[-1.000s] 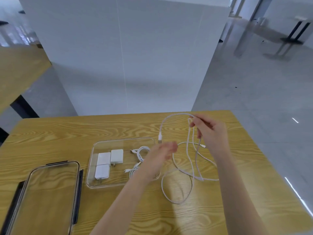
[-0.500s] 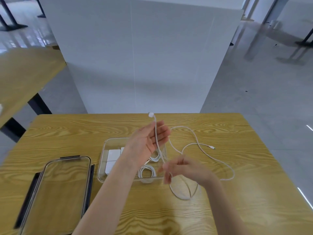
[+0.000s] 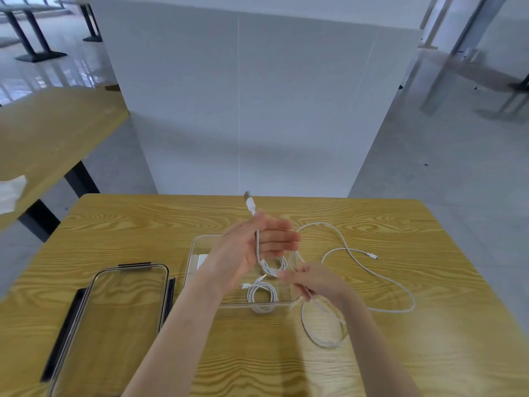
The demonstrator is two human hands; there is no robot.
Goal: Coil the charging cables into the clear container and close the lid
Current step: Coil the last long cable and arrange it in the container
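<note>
My left hand [image 3: 252, 247] is raised above the clear container [image 3: 192, 253], palm up with fingers straight. A white charging cable [image 3: 383, 285] runs across that palm, its USB plug sticking up past the thumb. My right hand [image 3: 317, 285] pinches the same cable just right of the container. The rest of the cable trails in loops over the table to the right and front. Inside the container lie two coiled white cables [image 3: 262, 293] and a white charger [image 3: 202, 259], partly hidden by my left wrist. The clear lid [image 3: 114, 319] with black clasps lies flat to the left.
The wooden table [image 3: 429, 353] ends close behind the container, where a white partition [image 3: 257, 110] stands. A second wooden table [image 3: 51, 133] is at the far left with a white paper [image 3: 11, 193] on it. Grey floor lies to the right.
The left hand took the plug end of the cable across its palm and rose over the container. The right hand came down and left, now pinching the cable beside the container.
</note>
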